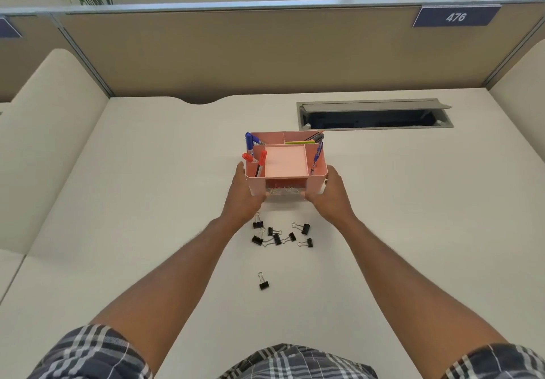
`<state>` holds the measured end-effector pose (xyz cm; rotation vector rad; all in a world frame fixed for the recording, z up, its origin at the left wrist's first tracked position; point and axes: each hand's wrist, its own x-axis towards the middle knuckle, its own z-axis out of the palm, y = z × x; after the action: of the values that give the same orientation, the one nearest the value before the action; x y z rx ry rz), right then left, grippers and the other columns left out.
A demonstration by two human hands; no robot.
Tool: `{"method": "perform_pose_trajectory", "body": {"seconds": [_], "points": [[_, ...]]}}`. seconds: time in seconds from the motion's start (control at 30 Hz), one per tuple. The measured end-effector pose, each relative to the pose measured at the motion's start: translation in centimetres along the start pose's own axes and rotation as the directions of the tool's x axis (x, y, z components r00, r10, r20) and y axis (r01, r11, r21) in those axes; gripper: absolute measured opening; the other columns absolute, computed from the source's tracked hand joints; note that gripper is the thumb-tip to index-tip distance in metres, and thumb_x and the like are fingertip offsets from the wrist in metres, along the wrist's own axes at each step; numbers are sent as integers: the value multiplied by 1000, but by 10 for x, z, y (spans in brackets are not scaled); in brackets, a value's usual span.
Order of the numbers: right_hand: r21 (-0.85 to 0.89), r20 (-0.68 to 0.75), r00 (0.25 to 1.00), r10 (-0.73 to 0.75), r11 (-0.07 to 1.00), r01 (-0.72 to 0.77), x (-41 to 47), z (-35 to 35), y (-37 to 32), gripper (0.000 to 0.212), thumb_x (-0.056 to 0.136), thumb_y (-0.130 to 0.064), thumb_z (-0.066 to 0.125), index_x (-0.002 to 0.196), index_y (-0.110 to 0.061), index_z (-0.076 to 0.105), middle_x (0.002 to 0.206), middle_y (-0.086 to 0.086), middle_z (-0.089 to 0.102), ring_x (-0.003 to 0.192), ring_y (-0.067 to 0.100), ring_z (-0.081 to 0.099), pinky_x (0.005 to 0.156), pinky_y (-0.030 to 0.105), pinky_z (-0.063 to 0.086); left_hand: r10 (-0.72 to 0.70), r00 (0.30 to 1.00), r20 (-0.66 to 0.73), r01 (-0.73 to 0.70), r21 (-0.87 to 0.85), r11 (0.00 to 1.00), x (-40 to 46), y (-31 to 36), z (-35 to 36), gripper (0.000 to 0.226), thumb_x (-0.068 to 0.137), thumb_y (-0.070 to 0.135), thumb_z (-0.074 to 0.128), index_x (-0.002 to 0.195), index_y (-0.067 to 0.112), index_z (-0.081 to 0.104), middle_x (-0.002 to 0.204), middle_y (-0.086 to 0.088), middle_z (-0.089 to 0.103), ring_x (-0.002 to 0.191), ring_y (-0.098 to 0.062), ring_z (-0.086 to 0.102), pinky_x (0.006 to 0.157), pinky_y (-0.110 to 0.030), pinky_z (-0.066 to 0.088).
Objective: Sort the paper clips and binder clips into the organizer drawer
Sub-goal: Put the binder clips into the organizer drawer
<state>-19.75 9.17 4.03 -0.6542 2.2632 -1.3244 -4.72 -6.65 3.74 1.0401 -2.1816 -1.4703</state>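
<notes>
1. Nearest the person, a lone binder clip (264, 283) lay on the worktop (413, 231) between the two forearms, its wire handle pointing toward 12 o'clock, well apart from everything else
2. Farther out, a loose cluster of binder clips (280, 235) sat just below the wrists, the clips turned every which way, so no common long axis could be read
3. The left hand (243, 193) lay cupped against the left wall of the pink organizer (285, 163), fingers wrapped toward its lower front corner; the right hand (327, 190) gripped the right wall the same way, so the organizer was clamped between both hands
4. From the hands, the cluster lay back toward 6 o'clock, close under the wrists; the left wrist sat almost over its left edge, so by my judgement the left hand was slightly nearer, though either could drop back to it
5. The clear drawer (284, 191) sat in the organizer's front face, facing 6 o'clock between the thumbs; reddish and silvery bits showed inside, probably paper clips, too blurred to be sure, and I could not tell how far it was pulled out
6. Beyond, markers and pens (249, 145) stood in the upper compartments toward 12 o'clock
</notes>
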Motion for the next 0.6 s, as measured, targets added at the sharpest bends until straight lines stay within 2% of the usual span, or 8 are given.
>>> {"method": "perform_pose_trajectory", "body": {"seconds": [0.07,0.17,0.27,0.43,0.47,0.53,0.6], "points": [[-1,-54,998,31,1000,-32,7,4,-1,55,68,-16,84,110,-24,50,99,-16,59,86,-6,61,63,10,47,16,1000,-27,-16,-14,1000,3,4,1,68,76,15,75,125,39,34,117,22,55,107,-2,56,68,-7,44],[-17,-106,991,79,997,-81,16,10,2,61,65,-24,86,115,-20,50,110,-3,61,95,14,63,76,32,56,8,997,-70,-9,-7,1000,9,6,4,68,76,15,74,129,36,36,122,18,52,109,-5,52,67,-4,39],[-28,-142,982,123,991,-128,22,15,4,69,63,-32,87,119,-21,49,115,-1,61,99,17,63,82,38,58,-28,992,-122,30,15,999,14,6,9,69,78,18,75,134,28,37,127,12,50,107,-7,49,71,-10,37],[-18,-162,975,153,987,-158,25,17,5,72,60,-36,85,121,-20,49,116,0,60,99,17,64,84,42,58,-51,984,-172,57,28,998,15,3,14,63,76,21,76,126,32,39,113,20,48,103,-8,55,64,-8,37],[-9,-162,973,163,986,-166,24,17,5,74,62,-37,84,124,-20,48,119,0,59,101,17,63,85,41,57,-65,983,-172,72,33,997,15,1,13,64,77,23,76,129,29,39,116,18,49,105,-10,55,67,-10,41],[-9,-164,969,183,982,-187,16,16,10,81,69,-37,81,135,-18,39,126,1,52,108,18,58,89,36,52,-118,977,-177,133,76,988,8,-6,13,77,79,26,75,142,18,31,130,4,49,116,-16,51,86,-23,49],[-82,-154,971,180,977,-195,0,15,22,75,77,-34,76,138,-17,37,128,5,47,111,21,55,89,33,48,-132,972,-195,166,170,971,-10,-18,12,77,83,26,73,144,14,29,135,-7,46,123,-21,47,101,-36,46]]}}
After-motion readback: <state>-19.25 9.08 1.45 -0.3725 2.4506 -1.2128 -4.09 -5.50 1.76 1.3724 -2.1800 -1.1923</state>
